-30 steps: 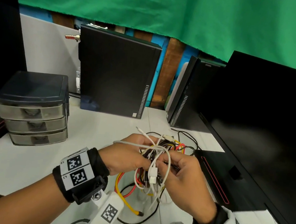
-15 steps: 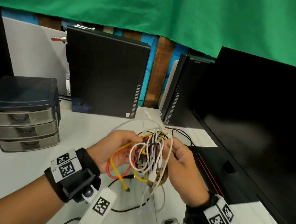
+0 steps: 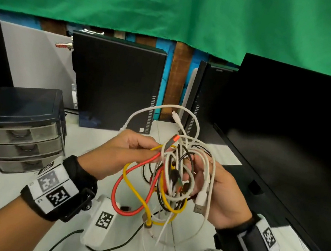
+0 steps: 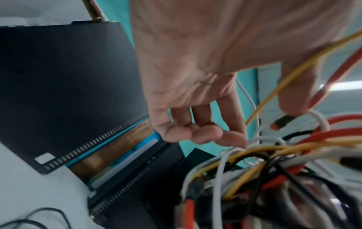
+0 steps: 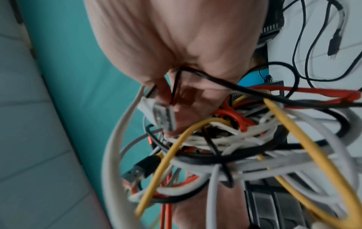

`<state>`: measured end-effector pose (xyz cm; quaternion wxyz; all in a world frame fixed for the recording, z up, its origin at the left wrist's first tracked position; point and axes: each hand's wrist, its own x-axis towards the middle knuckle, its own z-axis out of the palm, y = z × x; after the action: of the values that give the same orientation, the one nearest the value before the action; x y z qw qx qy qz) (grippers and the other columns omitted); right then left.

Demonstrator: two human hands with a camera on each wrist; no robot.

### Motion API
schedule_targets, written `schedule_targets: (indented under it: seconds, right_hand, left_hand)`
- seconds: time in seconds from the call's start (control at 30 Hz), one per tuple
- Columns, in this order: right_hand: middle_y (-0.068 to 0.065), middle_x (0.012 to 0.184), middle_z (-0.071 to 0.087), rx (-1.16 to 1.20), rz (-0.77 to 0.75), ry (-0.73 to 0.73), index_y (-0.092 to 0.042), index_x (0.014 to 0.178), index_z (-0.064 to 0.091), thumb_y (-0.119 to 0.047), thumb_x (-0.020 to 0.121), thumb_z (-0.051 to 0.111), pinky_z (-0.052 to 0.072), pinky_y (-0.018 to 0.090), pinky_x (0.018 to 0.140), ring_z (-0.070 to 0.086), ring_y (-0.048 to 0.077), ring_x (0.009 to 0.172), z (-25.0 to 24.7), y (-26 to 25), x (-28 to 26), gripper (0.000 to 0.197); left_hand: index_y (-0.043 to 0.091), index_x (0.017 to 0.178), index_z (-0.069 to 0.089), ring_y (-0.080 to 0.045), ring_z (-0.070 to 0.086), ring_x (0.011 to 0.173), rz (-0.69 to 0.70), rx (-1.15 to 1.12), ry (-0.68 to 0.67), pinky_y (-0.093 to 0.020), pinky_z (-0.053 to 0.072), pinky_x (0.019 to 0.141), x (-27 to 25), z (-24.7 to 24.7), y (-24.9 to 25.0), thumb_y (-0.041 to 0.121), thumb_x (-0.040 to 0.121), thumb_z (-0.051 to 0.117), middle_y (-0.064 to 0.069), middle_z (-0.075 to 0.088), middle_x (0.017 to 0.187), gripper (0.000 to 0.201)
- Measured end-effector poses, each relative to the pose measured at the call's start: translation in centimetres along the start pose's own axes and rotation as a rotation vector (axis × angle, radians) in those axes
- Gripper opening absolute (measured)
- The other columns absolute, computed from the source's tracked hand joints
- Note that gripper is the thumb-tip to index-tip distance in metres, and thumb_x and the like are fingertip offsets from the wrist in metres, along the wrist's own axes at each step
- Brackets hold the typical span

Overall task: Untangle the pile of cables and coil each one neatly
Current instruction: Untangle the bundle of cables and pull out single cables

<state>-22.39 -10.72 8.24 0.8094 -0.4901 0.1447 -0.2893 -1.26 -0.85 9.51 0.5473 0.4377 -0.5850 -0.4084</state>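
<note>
White table (image 3: 3, 186), seen from the head camera, with two black computer cases along its far edge. Above its middle hangs the cable tangle (image 3: 175, 177) (white, yellow, red and black strands), lifted clear of the surface. The right hand (image 3: 220, 193) cups the tangle, fingers curled round its core. The left hand (image 3: 121, 153) pinches the red cable (image 3: 136, 165) and yellow cable (image 3: 132, 185) between thumb and fingers.
</note>
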Motion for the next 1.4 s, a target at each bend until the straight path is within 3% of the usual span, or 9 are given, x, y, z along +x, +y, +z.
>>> schedule_targets:
  seconds: [0.17,0.37,0.53,0.7,0.8,0.93,1.13,1.27,1.4]
  right_hand:
    - [0.017,0.101,0.066,0.189,0.086,-0.031,0.002,0.118,0.064,-0.027,0.067,0.09,0.046,0.038,0.081,0.063,0.025,0.083,-0.5,0.0,0.4,0.064]
    - [0.025,0.121,0.068,0.282,0.174,-0.097,0.008,0.126,0.063,-0.016,0.098,0.058,0.055,0.043,0.097,0.069,0.032,0.11,0.1,-0.6,0.3,0.038]
    - [0.023,0.1,0.068,0.218,0.273,-0.105,0.01,0.12,0.06,-0.01,0.076,0.081,0.06,0.038,0.079,0.072,0.029,0.084,0.0,0.4,0.8,0.053]
    - [0.014,0.108,0.063,0.134,0.223,-0.133,-0.003,0.114,0.068,-0.03,0.082,0.081,0.051,0.036,0.091,0.061,0.023,0.1,0.2,1.4,0.9,0.044]
    - [0.022,0.102,0.069,-0.063,0.121,-0.038,-0.006,0.096,0.078,-0.043,0.04,0.101,0.058,0.043,0.08,0.069,0.031,0.088,-0.7,1.7,0.7,0.071]
    - [0.038,0.127,0.053,-0.002,0.166,0.078,0.005,0.114,0.069,-0.037,0.04,0.103,0.039,0.062,0.108,0.053,0.045,0.113,-2.6,3.1,1.7,0.091]
    - [0.03,0.122,0.057,0.059,0.088,-0.058,-0.003,0.122,0.066,-0.026,0.08,0.082,0.042,0.055,0.101,0.053,0.045,0.112,-2.6,3.2,1.4,0.051]
    - [0.026,0.101,0.034,0.09,0.202,0.021,0.001,0.121,0.052,-0.039,0.071,0.09,0.018,0.037,0.066,0.033,0.032,0.08,-2.9,3.8,1.9,0.074]
    - [0.028,0.105,0.026,0.058,0.193,0.109,-0.006,0.124,0.051,-0.042,0.065,0.094,0.011,0.038,0.067,0.031,0.032,0.074,-2.4,3.5,1.6,0.081]
  left_hand:
    - [-0.008,0.104,0.074,-0.05,0.058,0.115,0.0,-0.355,0.081,-0.055,0.046,0.102,-0.2,0.8,0.1,0.019,0.075,0.051,-0.034,0.064,0.12,0.046]
    - [0.034,0.111,0.07,-0.027,0.062,0.114,0.263,0.219,0.115,-0.04,0.052,0.096,0.9,2.5,-2.2,0.049,0.077,0.08,-0.006,0.062,0.119,0.039]
    - [0.012,0.132,0.046,-0.023,0.061,0.119,0.11,0.04,0.001,-0.036,0.048,0.101,0.6,2.6,-3.0,0.023,0.076,0.082,-0.01,0.062,0.127,0.067]
    - [0.011,0.116,0.067,-0.018,0.067,0.108,0.031,0.125,0.163,-0.033,0.051,0.1,0.7,4.2,-2.9,0.04,0.089,0.067,-0.005,0.071,0.11,0.04]
    - [0.004,0.102,0.07,-0.018,0.069,0.096,0.017,0.086,0.257,-0.022,0.051,0.093,1.0,4.3,-2.4,0.035,0.089,0.064,-0.016,0.07,0.101,0.035]
    - [0.007,0.101,0.071,-0.023,0.07,0.103,-0.037,0.01,0.27,-0.028,0.053,0.097,0.8,4.7,-1.9,0.034,0.086,0.061,-0.012,0.073,0.104,0.032]
    - [0.017,0.118,0.07,-0.014,0.069,0.11,-0.105,-0.077,0.25,-0.035,0.048,0.106,0.7,5.4,-1.7,0.04,0.09,0.053,0.002,0.075,0.113,0.04]
    - [0.015,0.118,0.07,-0.018,0.07,0.109,-0.172,-0.185,0.279,-0.039,0.046,0.108,0.6,5.5,-1.9,0.043,0.089,0.052,-0.003,0.076,0.112,0.044]
    - [0.016,0.113,0.071,-0.017,0.071,0.106,-0.214,-0.261,0.296,-0.036,0.048,0.106,0.5,5.6,-2.0,0.04,0.088,0.053,-0.004,0.077,0.109,0.04]
